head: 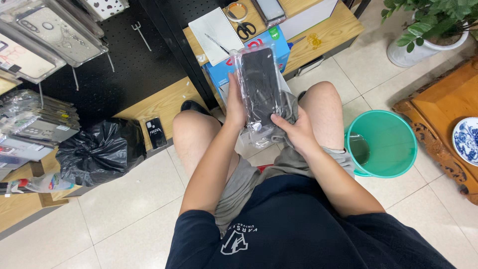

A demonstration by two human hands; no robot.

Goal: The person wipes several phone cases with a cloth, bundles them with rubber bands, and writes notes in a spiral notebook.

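I sit with my knees apart and hold a black phone case in a clear plastic sleeve (260, 84) upright in front of me. My left hand (234, 106) grips its left edge, thumb along the side. My right hand (295, 130) holds the lower right corner of the sleeve, fingers curled under it. The sleeve's loose lower end hangs crumpled between my hands.
A blue box (279, 44), a white notebook with a pen (217, 29) and scissors (245, 29) lie on a wooden bench (334, 26) ahead. A green bucket (381, 144) stands to my right, a black rubbish bag (99, 149) to my left. Packaged cases hang on a black pegboard (129, 65).
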